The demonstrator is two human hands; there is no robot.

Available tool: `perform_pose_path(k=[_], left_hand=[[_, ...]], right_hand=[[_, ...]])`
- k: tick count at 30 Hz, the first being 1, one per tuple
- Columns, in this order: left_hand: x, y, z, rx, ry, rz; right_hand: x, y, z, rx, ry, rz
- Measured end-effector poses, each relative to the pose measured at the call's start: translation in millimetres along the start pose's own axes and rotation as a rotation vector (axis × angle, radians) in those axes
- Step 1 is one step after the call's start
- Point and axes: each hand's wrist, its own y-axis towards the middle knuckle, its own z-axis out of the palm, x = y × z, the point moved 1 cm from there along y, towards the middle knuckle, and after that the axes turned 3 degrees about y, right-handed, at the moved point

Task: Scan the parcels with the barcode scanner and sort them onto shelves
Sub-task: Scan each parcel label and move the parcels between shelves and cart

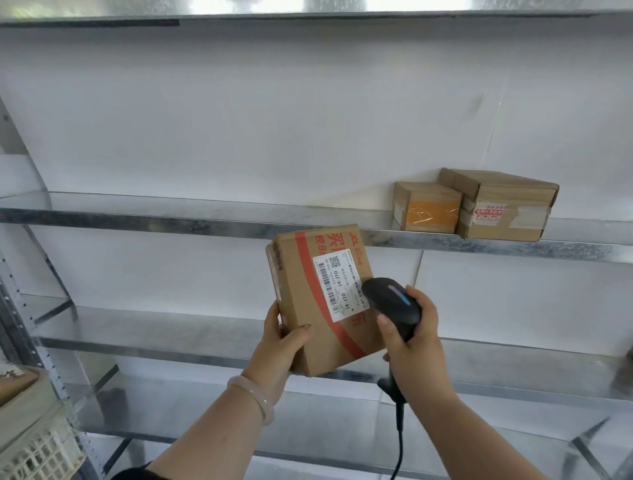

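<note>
Light is bright and even, pouring in from above, where blown-out white patches [411, 4] run along the top edge. The white wall [239, 120] looks flat and slightly washed out. The metal shelves [171, 219] give soft, mottled reflections, with faint shadows beneath them. Wide-angle distortion tilts the shelf lines and leans the left upright [15, 318]. On the parcel [322, 359], the label [340, 284] shows its large characters clearly, but the small print blurs. A blue strip glows on the black scanner [394, 301]. The basket [37, 448] in the corner is soft.
</note>
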Motion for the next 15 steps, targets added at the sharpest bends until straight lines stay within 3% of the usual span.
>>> perform_pose_path(k=[4,15], left_hand=[[4.7,1.4,-7.0,0.033,-0.002,-0.005],[-1.3,3.1,-21.1,-0.129,0.249,0.173]], right_hand=[[-5.4,-0.9,-1.6,0.016,-0.025,0.044],[-25.4,-19.8,10.5,0.145,-0.082,-0.008]])
